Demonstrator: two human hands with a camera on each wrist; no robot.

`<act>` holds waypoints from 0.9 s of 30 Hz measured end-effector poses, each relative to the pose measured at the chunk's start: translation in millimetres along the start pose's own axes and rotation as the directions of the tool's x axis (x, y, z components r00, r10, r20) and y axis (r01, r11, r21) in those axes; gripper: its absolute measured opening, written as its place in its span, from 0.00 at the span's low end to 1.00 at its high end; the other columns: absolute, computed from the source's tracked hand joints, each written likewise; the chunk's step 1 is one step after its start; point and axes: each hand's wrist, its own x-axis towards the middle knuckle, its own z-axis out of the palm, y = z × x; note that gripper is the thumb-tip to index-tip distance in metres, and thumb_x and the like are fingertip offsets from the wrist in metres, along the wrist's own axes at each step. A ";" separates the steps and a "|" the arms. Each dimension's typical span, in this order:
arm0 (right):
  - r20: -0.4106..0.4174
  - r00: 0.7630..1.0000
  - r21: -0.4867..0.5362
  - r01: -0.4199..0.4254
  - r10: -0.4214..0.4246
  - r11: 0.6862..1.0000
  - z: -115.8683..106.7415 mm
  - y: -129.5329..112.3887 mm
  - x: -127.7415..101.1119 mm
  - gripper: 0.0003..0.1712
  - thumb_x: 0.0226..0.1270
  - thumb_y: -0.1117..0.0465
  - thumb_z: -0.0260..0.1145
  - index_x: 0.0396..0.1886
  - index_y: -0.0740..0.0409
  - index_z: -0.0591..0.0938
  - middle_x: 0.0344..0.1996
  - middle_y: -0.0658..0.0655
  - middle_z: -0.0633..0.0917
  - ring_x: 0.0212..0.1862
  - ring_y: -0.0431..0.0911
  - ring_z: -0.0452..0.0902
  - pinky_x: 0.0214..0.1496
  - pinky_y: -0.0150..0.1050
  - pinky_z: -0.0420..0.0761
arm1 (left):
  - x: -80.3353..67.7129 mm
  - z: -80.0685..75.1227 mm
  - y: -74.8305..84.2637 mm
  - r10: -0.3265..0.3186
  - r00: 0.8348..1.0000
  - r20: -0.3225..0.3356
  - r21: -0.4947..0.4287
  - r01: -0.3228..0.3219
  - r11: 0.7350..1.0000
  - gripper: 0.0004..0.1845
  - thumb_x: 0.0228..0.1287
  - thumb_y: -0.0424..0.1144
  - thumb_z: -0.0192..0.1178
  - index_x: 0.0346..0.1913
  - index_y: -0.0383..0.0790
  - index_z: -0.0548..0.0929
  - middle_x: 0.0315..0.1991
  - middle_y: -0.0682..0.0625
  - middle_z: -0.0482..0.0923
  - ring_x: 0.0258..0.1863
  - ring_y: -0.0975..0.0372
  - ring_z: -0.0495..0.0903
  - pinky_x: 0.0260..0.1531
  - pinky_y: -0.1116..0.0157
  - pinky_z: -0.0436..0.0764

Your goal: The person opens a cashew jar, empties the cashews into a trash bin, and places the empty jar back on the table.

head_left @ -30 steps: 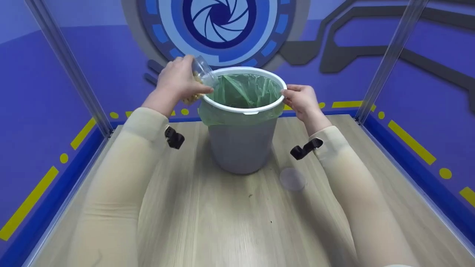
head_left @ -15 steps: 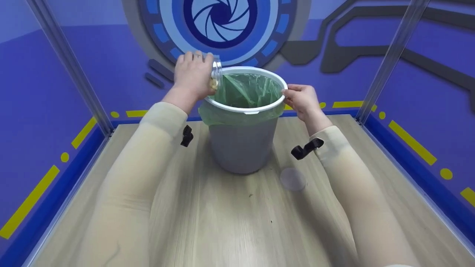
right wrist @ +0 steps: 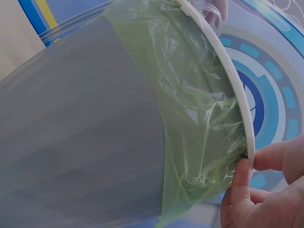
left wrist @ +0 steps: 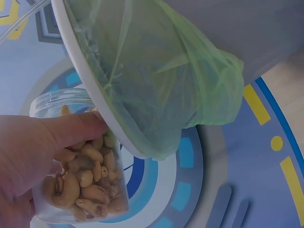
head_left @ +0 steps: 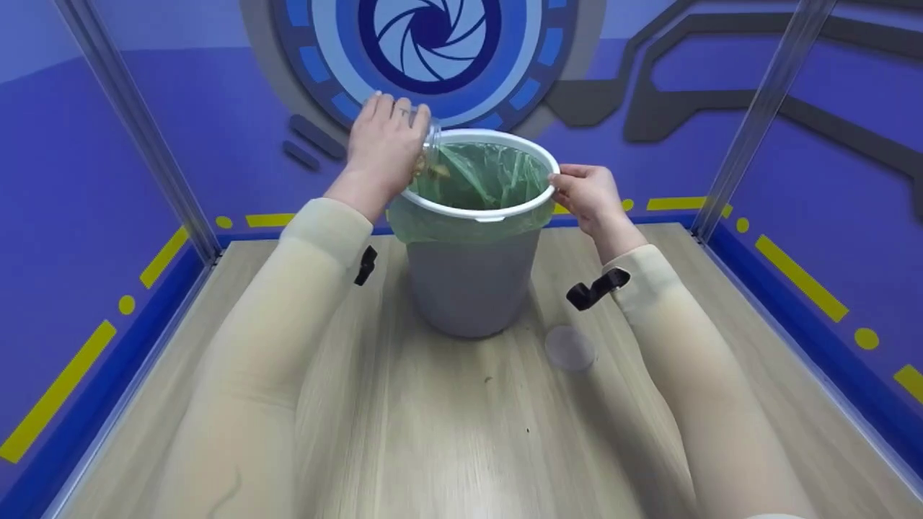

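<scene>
A round grey plastic bin (head_left: 470,285) with smooth, faintly ribbed walls stands near the far edge of the pale wood-grain worktop (head_left: 447,432). A thin, crinkled green bag (head_left: 476,176) lines it, folded out under a white plastic rim ring (head_left: 479,213). The left hand (head_left: 382,148) curls its fingers and thumb around a clear cylindrical jar (left wrist: 76,161), tipped with its mouth over the bin's left rim; the jar holds cashew nuts (left wrist: 85,183), some at its mouth. The right hand (head_left: 588,194) pinches the ring at the bin's right side, thumb and fingers closed on it. A flat, round translucent lid (head_left: 570,348) lies on the worktop just right of the bin's base.
</scene>
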 end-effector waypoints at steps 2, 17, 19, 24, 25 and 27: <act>0.005 1.000 -0.001 0.003 -0.003 1.000 -0.1 -0.3 -0.1 0.28 0.76 0.68 0.59 0.72 0.72 0.70 0.70 0.68 0.73 0.59 0.48 0.77 0.44 0.22 0.82 | -0.1 1.6 0.2 0.013 1.000 -0.016 0.013 -0.013 1.000 0.34 0.75 0.35 0.56 0.79 0.36 0.58 0.75 0.33 0.63 0.76 0.41 0.59 0.81 0.48 0.50; 0.003 1.000 0.043 0.021 -0.021 0.999 -0.3 1.5 0.4 0.27 0.75 0.69 0.59 0.70 0.75 0.72 0.63 0.67 0.76 0.47 0.44 0.80 0.41 0.23 0.82 | 1.0 4.7 4.7 0.104 0.995 -0.003 0.156 -0.102 0.982 0.40 0.74 0.45 0.62 0.81 0.40 0.55 0.78 0.36 0.59 0.80 0.45 0.56 0.83 0.50 0.45; 0.002 1.000 0.045 0.019 -0.019 0.999 -0.6 2.0 0.6 0.27 0.75 0.69 0.60 0.70 0.75 0.72 0.62 0.66 0.77 0.47 0.44 0.80 0.41 0.23 0.82 | 2.1 4.9 6.0 0.118 0.993 0.008 0.165 -0.117 0.979 0.40 0.74 0.42 0.62 0.81 0.41 0.55 0.79 0.36 0.59 0.80 0.44 0.55 0.83 0.50 0.43; 0.002 1.000 0.057 0.014 -0.014 0.998 -1.0 2.7 1.2 0.27 0.74 0.70 0.60 0.70 0.74 0.71 0.63 0.66 0.76 0.50 0.45 0.79 0.42 0.23 0.82 | 4.4 4.3 9.2 0.150 0.988 0.047 0.189 -0.157 0.970 0.40 0.72 0.30 0.59 0.81 0.42 0.53 0.80 0.36 0.55 0.82 0.45 0.50 0.83 0.50 0.38; 0.003 1.000 0.057 0.014 -0.014 0.998 -0.9 2.8 1.2 0.27 0.74 0.70 0.60 0.71 0.74 0.71 0.64 0.67 0.76 0.50 0.45 0.79 0.42 0.23 0.82 | 4.5 4.1 9.7 0.155 0.986 0.053 0.196 -0.163 0.967 0.40 0.72 0.31 0.59 0.81 0.42 0.53 0.81 0.37 0.55 0.82 0.45 0.50 0.83 0.50 0.37; 0.003 1.000 0.058 0.012 -0.012 0.998 -0.6 2.8 1.2 0.27 0.74 0.70 0.59 0.71 0.74 0.71 0.65 0.67 0.75 0.51 0.45 0.79 0.42 0.23 0.82 | 4.7 3.3 11.1 0.166 0.984 0.060 0.209 -0.175 0.962 0.41 0.72 0.31 0.59 0.82 0.43 0.52 0.81 0.37 0.54 0.83 0.45 0.48 0.83 0.51 0.36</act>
